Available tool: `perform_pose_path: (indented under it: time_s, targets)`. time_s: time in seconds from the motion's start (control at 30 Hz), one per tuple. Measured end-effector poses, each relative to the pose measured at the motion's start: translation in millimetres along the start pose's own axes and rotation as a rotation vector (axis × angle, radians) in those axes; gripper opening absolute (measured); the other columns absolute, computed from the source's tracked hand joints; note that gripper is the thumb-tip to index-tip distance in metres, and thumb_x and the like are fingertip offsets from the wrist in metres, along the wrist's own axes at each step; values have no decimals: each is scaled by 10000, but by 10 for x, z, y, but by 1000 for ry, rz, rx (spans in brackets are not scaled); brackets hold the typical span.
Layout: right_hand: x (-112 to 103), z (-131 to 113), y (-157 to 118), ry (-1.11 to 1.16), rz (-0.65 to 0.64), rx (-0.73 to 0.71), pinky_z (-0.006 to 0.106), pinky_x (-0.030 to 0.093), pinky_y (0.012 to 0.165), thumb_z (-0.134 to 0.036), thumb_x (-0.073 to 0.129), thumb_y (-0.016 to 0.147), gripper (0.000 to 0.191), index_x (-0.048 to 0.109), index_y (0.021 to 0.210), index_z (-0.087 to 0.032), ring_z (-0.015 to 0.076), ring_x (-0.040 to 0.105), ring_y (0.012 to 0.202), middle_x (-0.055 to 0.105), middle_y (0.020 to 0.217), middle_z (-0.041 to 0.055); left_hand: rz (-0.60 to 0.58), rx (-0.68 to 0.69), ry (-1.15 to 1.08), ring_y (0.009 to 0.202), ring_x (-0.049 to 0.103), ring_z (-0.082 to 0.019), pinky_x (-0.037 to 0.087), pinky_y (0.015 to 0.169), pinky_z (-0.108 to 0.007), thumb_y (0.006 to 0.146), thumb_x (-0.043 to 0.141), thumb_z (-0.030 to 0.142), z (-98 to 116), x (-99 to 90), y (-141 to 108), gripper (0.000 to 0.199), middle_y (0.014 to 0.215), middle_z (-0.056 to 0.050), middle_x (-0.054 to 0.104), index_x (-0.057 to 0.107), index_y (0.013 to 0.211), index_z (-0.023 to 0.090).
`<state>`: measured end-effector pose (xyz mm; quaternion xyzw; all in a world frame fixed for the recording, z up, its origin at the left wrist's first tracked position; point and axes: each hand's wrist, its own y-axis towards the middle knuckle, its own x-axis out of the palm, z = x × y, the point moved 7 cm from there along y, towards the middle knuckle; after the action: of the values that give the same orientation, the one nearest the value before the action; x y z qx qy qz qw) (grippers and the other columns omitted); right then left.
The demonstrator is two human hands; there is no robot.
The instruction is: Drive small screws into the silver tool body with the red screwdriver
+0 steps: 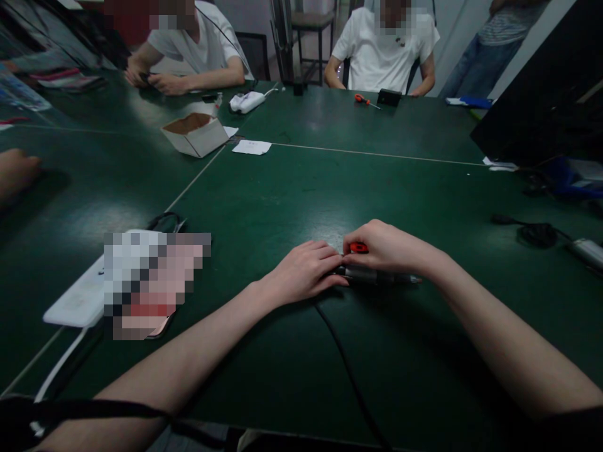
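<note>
My left hand (pixel 308 271) is closed around the left end of a dark, rod-shaped tool (pixel 367 275) lying on the green table (pixel 282 201). The tool's metallic tip points right. My right hand (pixel 372 245) is closed just above the tool, with a red-orange handle (pixel 359 248) between its fingers; the far end of that handle is hidden. Both hands nearly touch each other. A black cable (pixel 342 355) runs from near my left hand toward the table's front edge.
A white power strip (pixel 75 295) and a pink, partly blurred item (pixel 176 270) lie left. Farther back are an open box (pixel 198 135), a paper slip (pixel 252 147), a screwdriver (pixel 362 100) and a black block (pixel 389 96). A coiled cable (pixel 539 234) lies right. People sit opposite.
</note>
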<state>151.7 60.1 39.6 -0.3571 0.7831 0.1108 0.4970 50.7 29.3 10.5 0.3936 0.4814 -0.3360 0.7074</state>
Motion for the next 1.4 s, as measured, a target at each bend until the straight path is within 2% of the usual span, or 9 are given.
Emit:
perform_pose_path:
  time_s: [0.33, 0.43, 0.5, 0.63, 0.77, 0.87, 1.07, 1.23, 1.4]
  targets:
    - [1, -26, -6, 24, 1, -28, 233, 363, 564, -258, 579, 848, 135, 682, 804, -182, 128, 563, 630, 656, 716, 20, -2, -4, -1, 865, 576, -222, 468, 749, -328, 981, 432, 447, -2, -3, -3, 390, 960, -101, 646, 624, 1023, 110]
    - [-49, -18, -12, 41, 55, -21, 238, 381, 594, -269, 592, 838, 119, 662, 840, -173, 137, 570, 663, 659, 757, 31, -7, -6, -8, 863, 573, -222, 461, 743, -322, 982, 431, 447, -4, -3, -9, 393, 954, -100, 644, 620, 1058, 111]
    - [-144, -2, -37, 49, 144, -3, 248, 399, 633, -258, 581, 835, 155, 620, 940, -152, 149, 574, 718, 652, 833, 52, -10, -12, -13, 857, 572, -220, 454, 735, -317, 981, 431, 451, -7, -8, -10, 395, 948, -99, 644, 619, 1079, 117]
    - [-423, 27, -158, 92, 391, 25, 274, 435, 680, -160, 523, 788, 359, 446, 1138, -139, 158, 552, 777, 580, 934, 64, -15, -19, -31, 854, 571, -213, 442, 735, -310, 982, 428, 458, -10, -12, -11, 398, 948, -93, 646, 614, 1115, 132]
    - [-676, 33, -297, 320, 680, -55, 326, 509, 731, -157, 522, 784, 383, 401, 1140, -229, 167, 576, 830, 529, 1007, 44, -17, -20, -41, 860, 569, -212, 436, 734, -309, 984, 423, 462, -17, -3, -20, 404, 950, -91, 647, 609, 1129, 135]
    - [-720, 66, -314, 481, 783, -77, 363, 555, 784, -227, 576, 818, 377, 391, 1144, -269, 184, 623, 888, 554, 1043, 25, -18, -23, -40, 858, 566, -213, 436, 727, -310, 979, 434, 460, -24, -2, -24, 397, 954, -87, 646, 609, 1129, 137]
    - [-591, 83, -220, 650, 774, -81, 338, 608, 706, -239, 627, 827, 420, 340, 1131, -282, 175, 682, 768, 574, 965, -2, -24, -19, -43, 860, 568, -217, 436, 724, -311, 980, 435, 458, -17, -11, -13, 394, 955, -89, 648, 606, 1117, 130]
    - [-545, 84, -206, 662, 828, -90, 326, 610, 745, -224, 620, 843, 410, 332, 1130, -275, 163, 681, 780, 558, 954, -3, -24, -25, -45, 854, 567, -214, 436, 726, -311, 980, 434, 459, -17, -7, -10, 392, 949, -91, 647, 611, 1094, 129]
    - [-509, 106, -175, 630, 791, -52, 332, 601, 793, -292, 591, 872, 410, 300, 1161, -277, 151, 674, 818, 537, 998, -3, -21, -19, -45, 850, 564, -213, 435, 727, -312, 978, 441, 453, -12, -16, -3, 385, 946, -89, 645, 614, 1082, 124]
